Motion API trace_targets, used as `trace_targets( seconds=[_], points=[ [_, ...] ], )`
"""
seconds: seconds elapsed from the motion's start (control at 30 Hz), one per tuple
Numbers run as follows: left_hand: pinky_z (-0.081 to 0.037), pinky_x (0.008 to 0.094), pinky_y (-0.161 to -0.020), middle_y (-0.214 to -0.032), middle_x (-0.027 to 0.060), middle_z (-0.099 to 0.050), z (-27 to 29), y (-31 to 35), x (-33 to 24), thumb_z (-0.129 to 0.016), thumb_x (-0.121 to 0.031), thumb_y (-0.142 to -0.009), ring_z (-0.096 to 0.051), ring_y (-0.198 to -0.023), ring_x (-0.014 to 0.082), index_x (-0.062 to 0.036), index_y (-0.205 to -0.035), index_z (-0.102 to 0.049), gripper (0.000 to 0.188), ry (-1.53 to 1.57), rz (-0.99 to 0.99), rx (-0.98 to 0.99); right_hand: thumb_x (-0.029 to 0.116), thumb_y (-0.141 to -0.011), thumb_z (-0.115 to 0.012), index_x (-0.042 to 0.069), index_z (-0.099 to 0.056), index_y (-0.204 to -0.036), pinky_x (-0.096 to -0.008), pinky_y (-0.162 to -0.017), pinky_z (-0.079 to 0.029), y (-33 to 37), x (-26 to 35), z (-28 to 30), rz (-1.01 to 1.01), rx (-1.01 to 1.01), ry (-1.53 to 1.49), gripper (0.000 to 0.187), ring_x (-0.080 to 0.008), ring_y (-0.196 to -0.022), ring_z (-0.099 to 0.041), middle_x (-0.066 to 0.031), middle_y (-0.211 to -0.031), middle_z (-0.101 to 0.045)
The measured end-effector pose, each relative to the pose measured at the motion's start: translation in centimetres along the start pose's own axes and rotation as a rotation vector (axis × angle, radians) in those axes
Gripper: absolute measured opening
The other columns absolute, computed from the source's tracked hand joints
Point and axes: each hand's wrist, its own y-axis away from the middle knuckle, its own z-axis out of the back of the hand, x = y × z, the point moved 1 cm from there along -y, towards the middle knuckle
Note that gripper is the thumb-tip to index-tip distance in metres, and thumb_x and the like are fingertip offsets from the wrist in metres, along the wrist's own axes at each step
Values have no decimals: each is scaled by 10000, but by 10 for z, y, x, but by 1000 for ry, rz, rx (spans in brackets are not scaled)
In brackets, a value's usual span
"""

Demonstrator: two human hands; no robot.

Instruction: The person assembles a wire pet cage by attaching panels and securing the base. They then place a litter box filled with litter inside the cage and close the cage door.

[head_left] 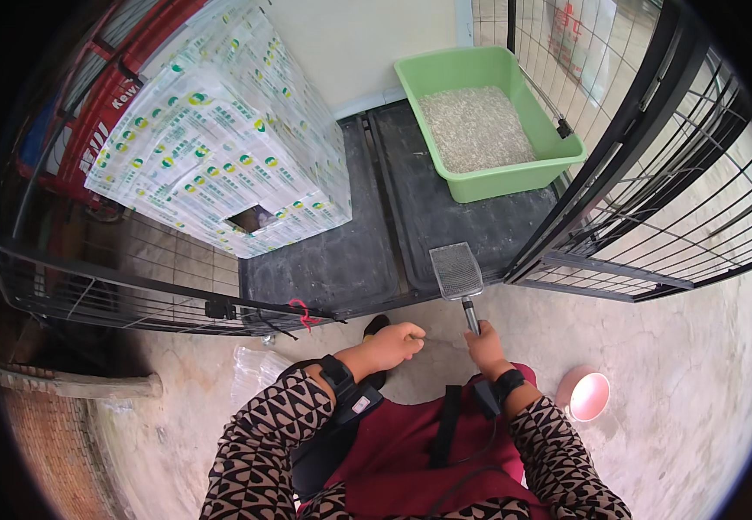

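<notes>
My right hand (486,348) is wrapped around the dark handle of a metal mesh litter scoop (457,270). The scoop's head points away from me, over the front edge of the black cage floor (480,232). In front of my body, my left hand (395,344) is curled closed, with nothing visible in it. A green litter box (515,179) filled with grey-white granular litter (477,130) stands on the cage floor at the far right. The mesh appears to have no litter on it.
A large box covered in white printed wrapping (220,147), with a square hole, stands on the cage floor at left. Black wire cage panels (653,208) flank both sides. A pink bowl (586,394) sits on the concrete at right, and clear plastic (255,373) lies left of my feet.
</notes>
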Motion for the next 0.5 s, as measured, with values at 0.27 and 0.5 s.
trace_targets(
  seconds=[0.27, 0.5],
  points=[
    [-464, 361, -785, -990, 182, -630, 11, -26, -1, -570, -258, -839, -604, -910, 306, 8, -1119, -555, 387, -179, -29, -134, 120, -854, -553, 48, -444, -897, -260, -370, -310, 16, 26, 30, -252, 194, -461, 137, -105, -423, -396, -11, -593, -425],
    [-467, 336, -768, -991, 162, -631, 6, -34, -12, -564, -258, -848, -608, -891, 247, -7, -1148, -537, 392, -356, -132, -80, 124, -845, -563, 50, -456, -845, -260, -374, -320, 18, 25, 30, -227, 106, -381, 130, -106, -418, -412, -11, -582, -442]
  ],
)
